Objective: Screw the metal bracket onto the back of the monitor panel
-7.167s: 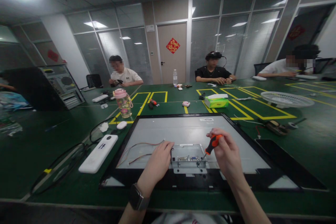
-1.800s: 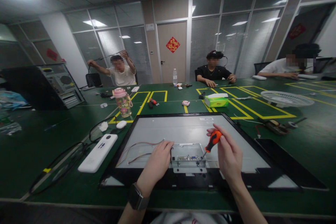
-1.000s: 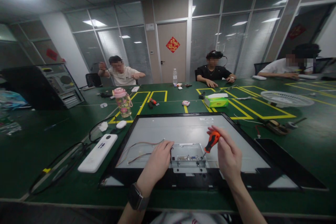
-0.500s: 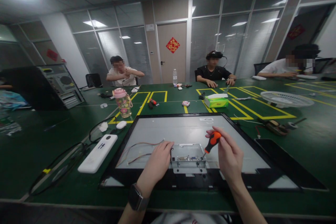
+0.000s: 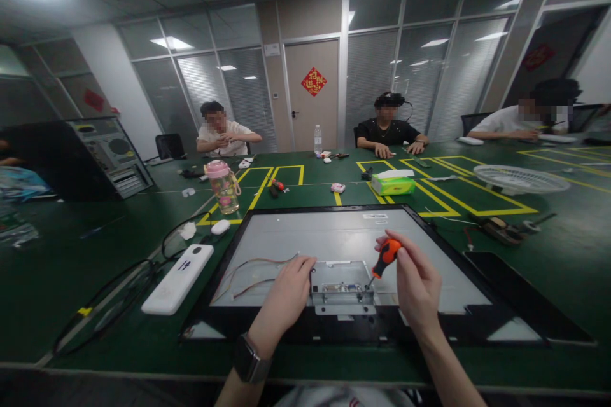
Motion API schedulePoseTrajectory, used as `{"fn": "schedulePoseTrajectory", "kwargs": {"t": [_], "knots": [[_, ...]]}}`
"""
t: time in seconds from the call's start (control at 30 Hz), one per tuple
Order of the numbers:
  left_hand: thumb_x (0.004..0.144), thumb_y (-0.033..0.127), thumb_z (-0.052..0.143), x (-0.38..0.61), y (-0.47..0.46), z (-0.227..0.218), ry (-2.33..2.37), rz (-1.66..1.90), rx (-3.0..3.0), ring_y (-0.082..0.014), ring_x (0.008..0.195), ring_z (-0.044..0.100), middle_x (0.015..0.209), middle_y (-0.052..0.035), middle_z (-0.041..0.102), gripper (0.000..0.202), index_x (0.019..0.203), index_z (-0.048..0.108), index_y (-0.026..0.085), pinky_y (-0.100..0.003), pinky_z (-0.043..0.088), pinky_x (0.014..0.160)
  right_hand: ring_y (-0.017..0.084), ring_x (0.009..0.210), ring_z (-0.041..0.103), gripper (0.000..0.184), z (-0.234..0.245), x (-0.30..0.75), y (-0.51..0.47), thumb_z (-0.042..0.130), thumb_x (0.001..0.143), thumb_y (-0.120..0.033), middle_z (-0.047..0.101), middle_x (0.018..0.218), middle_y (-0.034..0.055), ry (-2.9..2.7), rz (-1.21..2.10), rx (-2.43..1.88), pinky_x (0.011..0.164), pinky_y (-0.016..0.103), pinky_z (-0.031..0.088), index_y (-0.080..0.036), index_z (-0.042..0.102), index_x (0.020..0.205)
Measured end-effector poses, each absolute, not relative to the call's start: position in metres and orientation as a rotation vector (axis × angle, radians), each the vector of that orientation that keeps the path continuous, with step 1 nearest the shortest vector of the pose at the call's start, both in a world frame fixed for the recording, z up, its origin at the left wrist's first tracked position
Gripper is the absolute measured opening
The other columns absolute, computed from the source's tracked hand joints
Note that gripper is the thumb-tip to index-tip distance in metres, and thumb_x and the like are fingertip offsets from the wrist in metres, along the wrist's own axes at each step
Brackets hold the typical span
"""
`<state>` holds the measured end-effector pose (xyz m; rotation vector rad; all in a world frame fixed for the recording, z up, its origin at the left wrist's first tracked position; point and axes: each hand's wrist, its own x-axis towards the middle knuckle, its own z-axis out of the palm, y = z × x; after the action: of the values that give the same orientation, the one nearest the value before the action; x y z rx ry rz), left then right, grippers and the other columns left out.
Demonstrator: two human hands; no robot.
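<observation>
A flat display panel [image 5: 329,235] with a black frame lies back side up in front of me. On its near part sits a metal bracket [image 5: 344,309] with a row of connectors along its upright face. My left hand [image 5: 290,286] holds the bracket's left side, its fingertips partly hidden. In my right hand [image 5: 419,283] is an orange and black screwdriver [image 5: 387,257], tilted, its tip at the bracket's right end. Thin wires [image 5: 255,261] lie on the panel left of the bracket.
A white power bank [image 5: 177,280] and black cables [image 5: 107,286] lie left of the panel. Behind stand a pink-lidded bottle [image 5: 223,187] and a green tissue pack [image 5: 394,186]. A dark phone-like slab [image 5: 525,296] lies to the right. Several people sit around the table.
My right-hand fingers have shifted slightly on the screwdriver handle. The screwdriver tip and my left hand stay at the bracket. Across the table, a person's hands have lowered.
</observation>
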<state>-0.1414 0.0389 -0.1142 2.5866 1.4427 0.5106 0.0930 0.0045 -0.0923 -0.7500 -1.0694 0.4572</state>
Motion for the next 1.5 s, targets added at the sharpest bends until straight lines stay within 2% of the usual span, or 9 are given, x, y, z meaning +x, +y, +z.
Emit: {"fn": "schedulePoseTrajectory", "kwargs": {"t": [0.23,0.47,0.7,0.87,0.97,1.07,1.27,1.33,1.5], "knots": [[0.094,0.006,0.034,-0.141,0.037,-0.110,1.435,0.519,2.578,-0.0229,0.126,0.055,0.135,-0.0128,0.059,0.047,0.136,0.054,0.013,-0.039,0.041,0.113,0.018,0.080,0.056,0.007,-0.088,0.095,0.008,0.071,0.085,-0.031,0.059,0.084,0.0029,-1.097,0.328,-0.761,0.063,0.028,0.044,-0.024,0.074,0.087],[0.094,0.006,0.034,-0.141,0.036,-0.108,1.449,0.495,2.580,-0.0230,0.127,0.055,0.136,-0.0123,0.058,0.047,0.137,0.053,0.014,-0.040,0.040,0.113,0.020,0.076,0.062,0.025,-0.087,0.093,0.008,0.062,0.091,-0.044,0.066,0.083,0.0056,-0.999,0.738,-0.634,0.066,0.034,0.049,-0.023,0.072,0.101],[0.094,0.004,0.034,-0.141,0.038,-0.111,1.449,0.519,2.585,-0.0220,0.126,0.055,0.135,-0.0112,0.060,0.048,0.136,0.054,0.016,-0.039,0.041,0.113,0.020,0.080,0.059,0.028,-0.084,0.095,0.011,0.066,0.088,-0.047,0.059,0.079,0.0031,-0.975,0.722,-0.554,0.079,0.036,0.051,-0.023,0.068,0.075],[0.095,0.006,0.034,-0.139,0.036,-0.105,1.467,0.450,2.568,-0.0229,0.127,0.055,0.136,-0.0127,0.059,0.047,0.136,0.053,0.013,-0.039,0.040,0.113,0.017,0.068,0.058,0.020,-0.087,0.095,0.012,0.063,0.092,-0.044,0.063,0.078,0.0011,-0.957,0.743,-0.568,0.073,0.035,0.051,-0.025,0.069,0.093],[0.094,0.006,0.034,-0.139,0.034,-0.103,1.468,0.442,2.564,-0.0233,0.128,0.054,0.137,-0.0125,0.058,0.047,0.137,0.052,0.013,-0.039,0.040,0.114,0.018,0.073,0.061,0.023,-0.087,0.095,0.012,0.060,0.094,-0.044,0.064,0.079,0.0021,-0.964,0.706,-0.571,0.074,0.035,0.051,-0.024,0.068,0.086],[0.094,0.006,0.033,-0.139,0.034,-0.103,1.466,0.458,2.564,-0.0236,0.127,0.054,0.137,-0.0121,0.058,0.048,0.136,0.053,0.014,-0.040,0.040,0.113,0.021,0.085,0.062,0.023,-0.088,0.096,0.012,0.068,0.088,-0.045,0.065,0.085,0.0041,-0.982,0.623,-0.621,0.077,0.035,0.051,-0.024,0.069,0.080],[0.093,0.006,0.033,-0.141,0.035,-0.106,1.438,0.490,2.568,-0.0234,0.126,0.054,0.135,-0.0117,0.059,0.048,0.136,0.053,0.015,-0.040,0.041,0.113,0.020,0.075,0.064,0.023,-0.089,0.095,0.012,0.066,0.089,-0.046,0.068,0.083,0.0046,-0.970,0.670,-0.637,0.066,0.033,0.051,-0.025,0.073,0.093],[0.093,0.006,0.033,-0.141,0.036,-0.108,1.437,0.502,2.567,-0.0233,0.125,0.055,0.135,-0.0119,0.058,0.048,0.136,0.053,0.015,-0.040,0.041,0.112,0.020,0.077,0.064,0.024,-0.088,0.095,0.011,0.064,0.091,-0.046,0.067,0.084,0.0052,-0.975,0.655,-0.630,0.068,0.034,0.052,-0.025,0.073,0.089],[0.093,0.006,0.033,-0.141,0.037,-0.111,1.441,0.525,2.565,-0.0228,0.125,0.055,0.135,-0.0126,0.059,0.048,0.135,0.053,0.015,-0.040,0.042,0.111,0.021,0.086,0.064,0.018,-0.089,0.096,0.012,0.077,0.080,-0.043,0.067,0.088,0.0041,-0.984,0.599,-0.682,0.078,0.037,0.052,-0.026,0.073,0.084]]}}
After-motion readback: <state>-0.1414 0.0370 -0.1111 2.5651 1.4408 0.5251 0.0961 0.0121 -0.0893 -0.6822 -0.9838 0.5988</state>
